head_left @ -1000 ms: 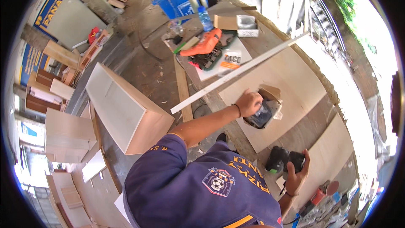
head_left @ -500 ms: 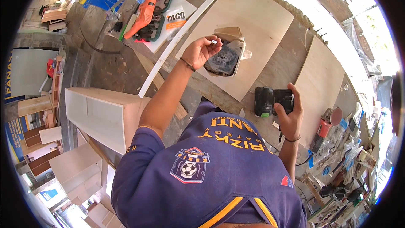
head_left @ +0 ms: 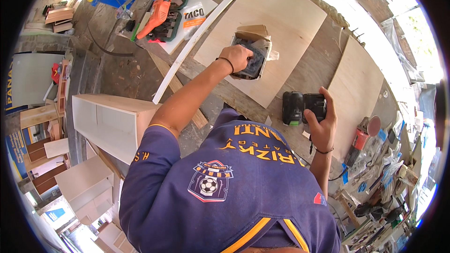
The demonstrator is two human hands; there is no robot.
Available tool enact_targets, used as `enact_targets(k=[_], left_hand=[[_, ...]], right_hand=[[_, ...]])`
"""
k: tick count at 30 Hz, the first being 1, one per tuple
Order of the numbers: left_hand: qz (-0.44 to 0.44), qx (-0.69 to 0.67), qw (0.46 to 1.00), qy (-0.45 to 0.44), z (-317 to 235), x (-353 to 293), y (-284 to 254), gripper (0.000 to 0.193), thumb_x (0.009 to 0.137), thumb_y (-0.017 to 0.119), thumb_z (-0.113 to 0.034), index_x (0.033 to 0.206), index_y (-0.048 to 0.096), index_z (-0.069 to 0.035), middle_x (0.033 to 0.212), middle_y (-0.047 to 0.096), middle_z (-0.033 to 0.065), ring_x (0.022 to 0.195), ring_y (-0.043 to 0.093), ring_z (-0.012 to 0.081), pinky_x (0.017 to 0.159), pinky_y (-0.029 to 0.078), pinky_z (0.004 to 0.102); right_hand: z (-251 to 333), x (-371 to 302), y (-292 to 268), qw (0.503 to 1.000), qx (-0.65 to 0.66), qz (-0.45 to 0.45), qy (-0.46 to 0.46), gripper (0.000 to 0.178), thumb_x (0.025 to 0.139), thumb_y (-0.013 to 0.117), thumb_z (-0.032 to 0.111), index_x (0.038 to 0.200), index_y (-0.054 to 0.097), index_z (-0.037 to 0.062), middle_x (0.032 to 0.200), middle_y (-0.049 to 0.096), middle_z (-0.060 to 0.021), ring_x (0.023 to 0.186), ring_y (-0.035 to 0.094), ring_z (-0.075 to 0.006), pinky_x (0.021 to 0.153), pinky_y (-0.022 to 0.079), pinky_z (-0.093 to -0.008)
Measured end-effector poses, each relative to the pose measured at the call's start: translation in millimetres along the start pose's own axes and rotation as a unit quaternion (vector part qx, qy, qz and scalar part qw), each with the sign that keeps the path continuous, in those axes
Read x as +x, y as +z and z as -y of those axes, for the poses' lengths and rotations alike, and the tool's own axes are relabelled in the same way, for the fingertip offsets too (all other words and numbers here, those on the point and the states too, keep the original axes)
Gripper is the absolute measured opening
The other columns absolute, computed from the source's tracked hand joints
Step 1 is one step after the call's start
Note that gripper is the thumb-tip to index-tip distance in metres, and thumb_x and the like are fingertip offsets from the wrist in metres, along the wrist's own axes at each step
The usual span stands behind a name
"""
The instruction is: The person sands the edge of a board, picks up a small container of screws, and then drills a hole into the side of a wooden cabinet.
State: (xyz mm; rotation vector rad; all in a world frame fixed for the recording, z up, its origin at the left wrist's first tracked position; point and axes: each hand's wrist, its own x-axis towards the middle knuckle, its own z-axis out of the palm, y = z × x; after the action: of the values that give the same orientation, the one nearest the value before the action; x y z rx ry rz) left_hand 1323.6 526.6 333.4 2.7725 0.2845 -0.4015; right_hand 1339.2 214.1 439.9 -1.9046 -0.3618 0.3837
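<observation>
Cardboard box [head_left: 253,31] with a plywood sheet [head_left: 287,26] under it has the left hand [head_left: 239,57] dipped inside (can't tell if it's pinching anything), so I'd rummage lightly to avoid tipping it, right hand [head_left: 322,128] gripping the black cordless power tool [head_left: 293,107] right of the box.

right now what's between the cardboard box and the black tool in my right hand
In the head view, only the plywood sheet and bare work surface separate the cardboard box from the black tool.
</observation>
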Motion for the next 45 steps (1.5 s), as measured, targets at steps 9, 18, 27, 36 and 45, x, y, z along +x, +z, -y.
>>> enact_targets(k=[9,18,27,36,45], left_hand=[[-0.054,0.028,0.997,0.049,4.5,5.1,11.2,0.015,0.079,0.057,-0.019,0.09,0.064,-0.012,0.091,0.064,0.0094,0.089,0.061,0.0296,0.075,0.051,0.0418],[-0.048,0.027,0.997,0.058,9.5,3.3,10.7,0.015,0.078,0.059,-0.017,0.091,0.062,-0.01,0.094,0.062,0.0093,0.091,0.061,0.0297,0.075,0.051,0.041],[-0.089,0.016,0.995,0.034,4.3,2.1,13.3,0.014,0.077,0.06,-0.017,0.089,0.063,-0.011,0.091,0.061,0.0087,0.089,0.061,0.0287,0.073,0.051,0.0407],[-0.077,0.031,0.995,0.061,6.3,0.9,15.6,0.01,0.079,0.058,-0.016,0.085,0.064,-0.011,0.09,0.059,0.0075,0.085,0.061,0.0286,0.072,0.051,0.0404],[-0.136,-0.069,0.983,0.099,8.6,-6.8,5.8,0.01,0.08,0.058,-0.017,0.081,0.062,-0.009,0.086,0.057,0.0084,0.079,0.06,0.0297,0.067,0.049,0.0407]], right_hand=[[-6.8,0.8,-1.4,1.0,-0.01,-0.003,-0.02,0.059,0.068,0.065,0.006,0.125,0.049,0.0023,0.091,0.062,-0.0109,0.077,0.061,-0.0171,0.073,0.049,-0.0298],[-7.8,1.4,-2.4,0.999,-0.032,-0.006,-0.011,0.06,0.067,0.066,0.009,0.125,0.05,0.0026,0.096,0.061,-0.0137,0.085,0.06,-0.0207,0.078,0.047,-0.0317],[-8.8,1.5,-1.2,0.999,-0.038,-0.01,-0.025,0.06,0.067,0.065,0.008,0.124,0.05,0.0017,0.094,0.061,-0.0132,0.083,0.06,-0.0206,0.077,0.047,-0.0315],[-5.0,0.1,-1.9,1.0,-0.013,0.0,0.001,0.06,0.067,0.065,0.008,0.124,0.05,0.0018,0.093,0.061,-0.0123,0.083,0.06,-0.0197,0.077,0.048,-0.0312],[-5.6,0.4,-2.1,1.0,-0.014,-0.006,-0.005,0.06,0.067,0.065,0.008,0.124,0.05,0.0028,0.096,0.061,-0.0123,0.085,0.06,-0.0197,0.079,0.047,-0.0312]])
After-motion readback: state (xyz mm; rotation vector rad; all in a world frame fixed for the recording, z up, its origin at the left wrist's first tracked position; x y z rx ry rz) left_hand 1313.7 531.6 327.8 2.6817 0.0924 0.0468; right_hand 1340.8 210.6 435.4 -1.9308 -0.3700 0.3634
